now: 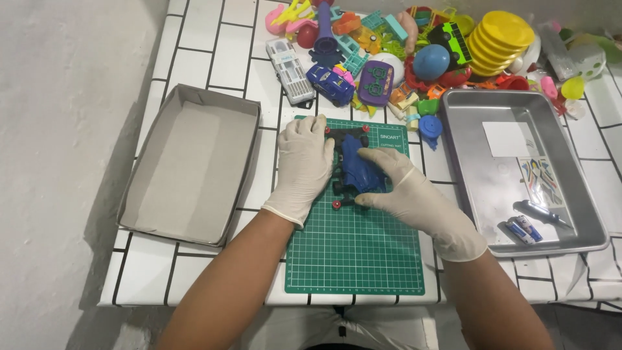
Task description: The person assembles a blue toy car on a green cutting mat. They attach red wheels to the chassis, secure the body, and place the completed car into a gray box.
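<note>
Blue toy car [358,170]: centre frame, on green cutting mat [355,253]. Left hand [303,165] fingers flat against its left side; right hand [414,194] fingers closed over its body, gripping.

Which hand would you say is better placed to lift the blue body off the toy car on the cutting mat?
Probably the right hand: its fingers already lie on the blue body, while the left hand rests flat beside the toy car, suited to steadying it on the cutting mat.

Head view: your one camera, looking steeply down at the tabletop [214,52].
Range: close, your forearms' reach.
</note>
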